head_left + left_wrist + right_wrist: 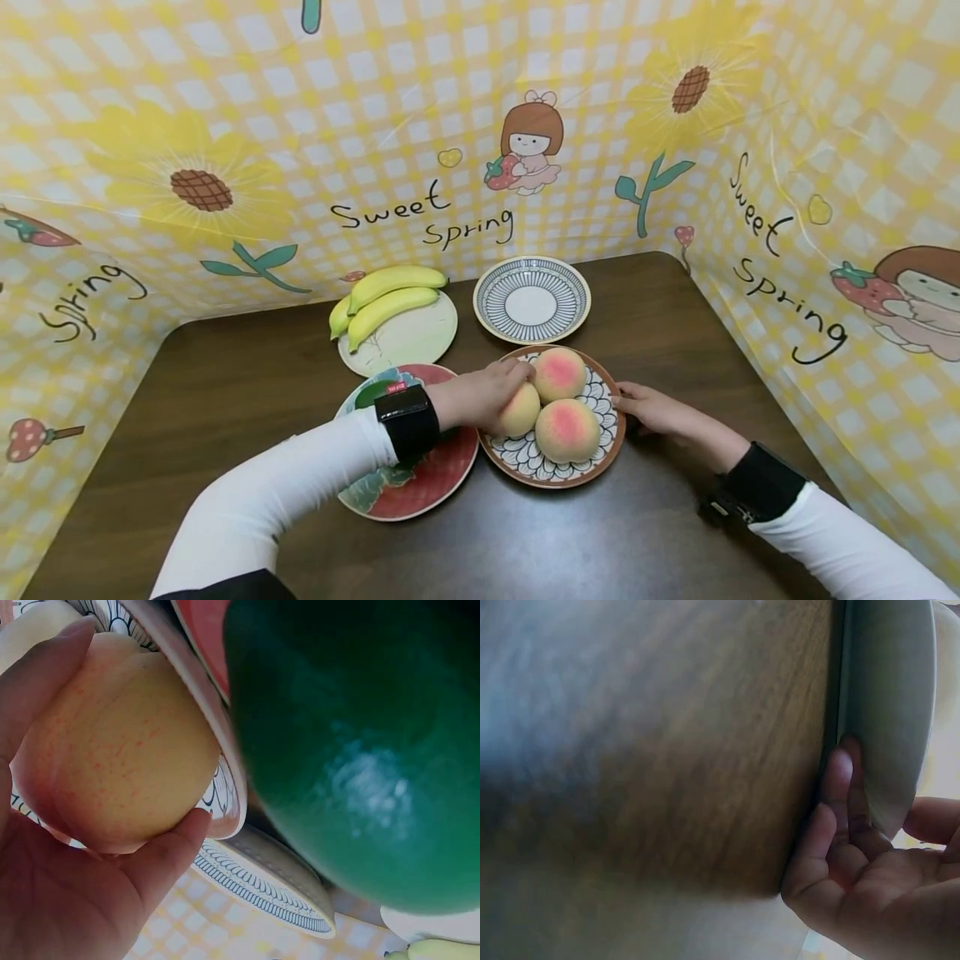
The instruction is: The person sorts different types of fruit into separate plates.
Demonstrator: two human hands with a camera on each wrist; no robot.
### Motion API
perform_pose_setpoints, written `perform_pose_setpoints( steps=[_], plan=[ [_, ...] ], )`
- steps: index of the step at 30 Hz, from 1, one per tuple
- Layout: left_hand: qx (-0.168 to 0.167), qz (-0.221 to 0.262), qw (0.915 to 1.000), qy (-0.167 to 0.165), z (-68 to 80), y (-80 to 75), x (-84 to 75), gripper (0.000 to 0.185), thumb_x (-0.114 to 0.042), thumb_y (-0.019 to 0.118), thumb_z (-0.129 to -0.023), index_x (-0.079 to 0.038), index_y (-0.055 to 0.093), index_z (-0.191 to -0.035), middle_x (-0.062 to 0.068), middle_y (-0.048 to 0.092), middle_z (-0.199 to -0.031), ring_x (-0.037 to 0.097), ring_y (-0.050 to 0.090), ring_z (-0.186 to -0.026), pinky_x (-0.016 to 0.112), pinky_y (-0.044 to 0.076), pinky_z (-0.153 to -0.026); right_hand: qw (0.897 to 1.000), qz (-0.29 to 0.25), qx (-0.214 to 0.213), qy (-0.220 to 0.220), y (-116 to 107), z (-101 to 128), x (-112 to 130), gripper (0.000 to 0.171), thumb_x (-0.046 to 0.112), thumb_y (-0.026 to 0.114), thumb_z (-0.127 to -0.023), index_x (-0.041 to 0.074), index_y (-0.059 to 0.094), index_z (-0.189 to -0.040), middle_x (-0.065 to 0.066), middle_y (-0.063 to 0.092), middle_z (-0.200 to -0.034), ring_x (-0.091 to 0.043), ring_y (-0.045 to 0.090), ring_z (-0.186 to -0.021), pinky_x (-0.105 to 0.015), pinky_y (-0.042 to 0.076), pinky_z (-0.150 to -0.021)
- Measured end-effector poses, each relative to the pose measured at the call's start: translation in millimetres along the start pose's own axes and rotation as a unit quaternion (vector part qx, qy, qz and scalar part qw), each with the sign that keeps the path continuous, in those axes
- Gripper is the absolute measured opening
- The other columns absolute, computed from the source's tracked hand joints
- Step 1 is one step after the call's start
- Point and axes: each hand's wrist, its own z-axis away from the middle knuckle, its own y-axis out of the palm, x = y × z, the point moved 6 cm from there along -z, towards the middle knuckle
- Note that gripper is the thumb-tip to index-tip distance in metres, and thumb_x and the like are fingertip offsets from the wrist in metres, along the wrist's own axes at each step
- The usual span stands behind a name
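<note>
My left hand (495,393) grips a peach (120,750) at the left side of a brown-rimmed plate (551,481) with a petal pattern. Thumb and fingers curl round the fruit, which sits within the rim. Two more peaches, a rear peach (559,374) and a front peach (567,430), lie beside it on the plate. At the plate's right edge, my right hand (656,409) pinches the rim. The right wrist view shows its fingers (838,774) under the plate's pale underside (889,705), with the thumb on the rim side.
A red plate (442,475) lies left of the peaches, bearing a smooth dark green object (360,765) partly hidden by my left wrist. Behind, several bananas (393,308) rest on a cream plate (420,342). A blue-lined bowl (531,300) stands at the back, near the checked cloth wall (420,108).
</note>
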Motion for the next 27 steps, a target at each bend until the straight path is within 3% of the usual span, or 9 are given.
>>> perform_pose_setpoints(
  steps=[5,8,10,13,17,20,23,27],
  plan=[
    [0.031,0.021,0.999,-0.023,0.2,-1.2,4.0,0.095,-0.011,0.094,-0.068,-0.01,0.037,-0.143,0.018,0.046,-0.146,0.035,0.047,-0.135,0.047,0.048,-0.112,1.0,0.003,0.018,0.011,-3,-1,3,0.052,0.023,0.038,-0.11,-0.013,0.036,-0.148,-0.023,0.063,-0.116,-0.024,0.063,-0.101,-0.036,0.055,-0.078],
    [0.041,0.053,0.9967,-0.045,3.1,-13.2,11.1,0.112,-0.022,0.098,-0.067,-0.015,0.03,-0.155,0.015,0.041,-0.156,0.034,0.04,-0.145,0.047,0.041,-0.119,1.0,0.0,0.023,0.012,-7,-6,7,0.055,0.024,0.038,-0.11,-0.013,0.032,-0.15,-0.015,0.065,-0.104,-0.018,0.062,-0.091,-0.032,0.053,-0.072],
    [0.023,0.071,0.9959,-0.051,7.3,-31.2,17.1,0.117,-0.025,0.097,-0.069,-0.013,0.025,-0.16,0.016,0.037,-0.162,0.035,0.036,-0.15,0.048,0.036,-0.124,1.0,0.001,0.023,0.009,-11,-11,13,0.057,0.025,0.037,-0.111,-0.012,0.03,-0.153,-0.011,0.062,-0.1,-0.016,0.059,-0.088,-0.031,0.052,-0.071],
    [-0.038,0.085,0.9942,-0.055,18.1,-69.4,35.4,0.118,-0.028,0.094,-0.073,-0.003,0.02,-0.162,0.021,0.032,-0.165,0.037,0.032,-0.153,0.048,0.028,-0.128,0.999,0.015,0.029,0.009,-20,-24,23,0.059,0.027,0.034,-0.111,-0.011,0.024,-0.156,-0.014,0.062,-0.107,-0.018,0.06,-0.094,-0.03,0.051,-0.072],
    [-0.115,0.096,0.9822,-0.113,39.8,-118.7,84.8,0.109,-0.03,0.084,-0.086,0.001,0.014,-0.162,0.028,0.03,-0.164,0.042,0.032,-0.152,0.053,0.028,-0.127,0.999,0.033,0.027,0.017,-32,-48,35,0.061,0.029,0.03,-0.112,-0.011,0.019,-0.157,-0.026,0.06,-0.127,-0.024,0.064,-0.107,-0.031,0.053,-0.079],
    [-0.144,0.104,0.9666,-0.185,56.8,-138.8,130.5,0.092,-0.027,0.071,-0.096,-0.001,0.014,-0.163,0.029,0.026,-0.165,0.045,0.03,-0.152,0.057,0.028,-0.125,0.999,0.015,0.019,0.024,-43,-69,41,0.063,0.031,0.026,-0.113,-0.011,0.016,-0.158,-0.024,0.062,-0.126,-0.02,0.066,-0.104,-0.032,0.054,-0.084],
    [-0.161,0.093,0.953,-0.239,66.3,-144.9,171.3,0.077,-0.024,0.062,-0.102,0.001,0.019,-0.161,0.029,0.023,-0.166,0.046,0.027,-0.153,0.059,0.027,-0.126,0.999,-0.03,0.019,0.025,-51,-91,45,0.062,0.033,0.021,-0.113,-0.01,0.014,-0.158,-0.019,0.065,-0.12,-0.012,0.065,-0.095,-0.032,0.053,-0.087],
    [-0.163,0.059,0.9418,-0.288,68.1,-132.2,208.6,0.069,-0.026,0.057,-0.104,0.003,0.026,-0.159,0.03,0.025,-0.165,0.047,0.026,-0.153,0.058,0.025,-0.127,0.995,-0.093,0.027,0.032,-52,-115,48,0.06,0.032,0.018,-0.114,-0.006,0.011,-0.159,-0.008,0.061,-0.112,-0.007,0.062,-0.089,-0.029,0.053,-0.085]
  ],
)
